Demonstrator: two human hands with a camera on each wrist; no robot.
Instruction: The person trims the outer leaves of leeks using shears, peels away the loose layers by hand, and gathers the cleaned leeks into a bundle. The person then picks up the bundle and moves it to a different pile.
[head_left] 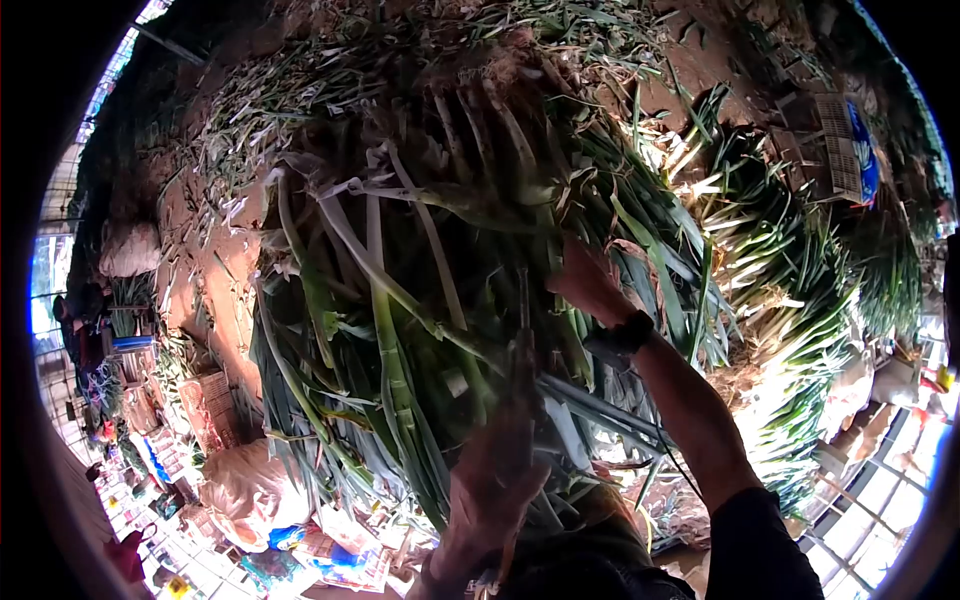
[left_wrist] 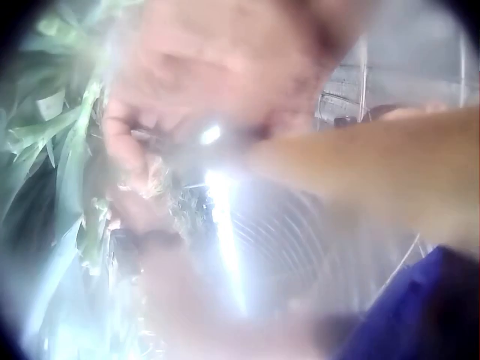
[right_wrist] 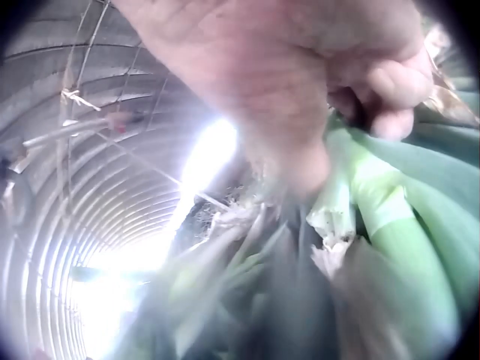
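A large pile of long green onions lies before me, with white shafts and broad green leaves. My right hand, wearing a dark wristband, reaches into the right side of this pile. In the right wrist view its fingers curl around a green onion stalk with dry, papery skin beside it. Low in the head view, my left hand grips a wooden-handled tool. The tool's shiny metal part shows at the palm, and its slim front end points away from me over the pile, blurred.
Another row of green onions lies along the right. Trimmed leaves litter the brown ground at the back left. A crate stands at the far right. Pale sacks and a cardboard box are at the left.
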